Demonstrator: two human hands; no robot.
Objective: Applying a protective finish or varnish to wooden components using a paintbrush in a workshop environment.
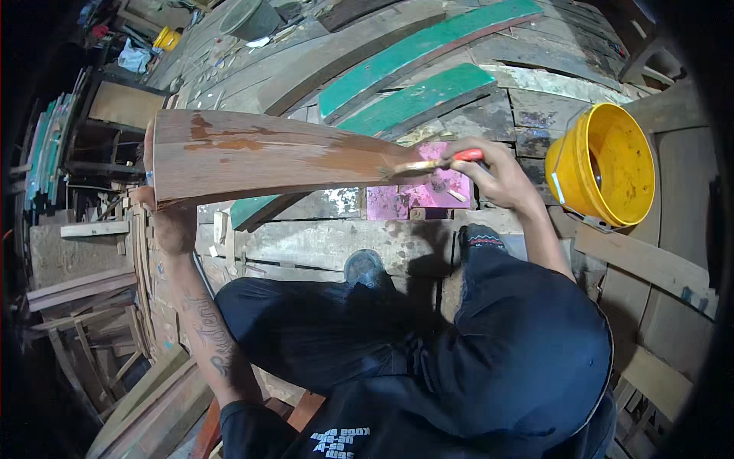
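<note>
A long brown wooden board (pixel 283 153) spans the space before me, wide at its left end and narrower to the right. Darker wet-looking patches mark its upper face. My left hand (pixel 172 226) grips the wide end from below, its fingers partly hidden by the wood. My right hand (pixel 501 176) is closed around the red handle of a paintbrush (pixel 468 155), whose bristles rest at the board's right end. Under that end sits a pink, stained block (pixel 386 203). To the right of my right hand stands a yellow bucket (pixel 581 153) with a wire handle.
Green-painted curved planks (pixel 428 50) lie on the plank floor beyond the board. A grey bucket (pixel 251 19) stands at the far left. Stacked timber (pixel 145 405) and wooden frames (pixel 92 352) crowd my left side. A loose plank (pixel 642 260) lies below the yellow bucket.
</note>
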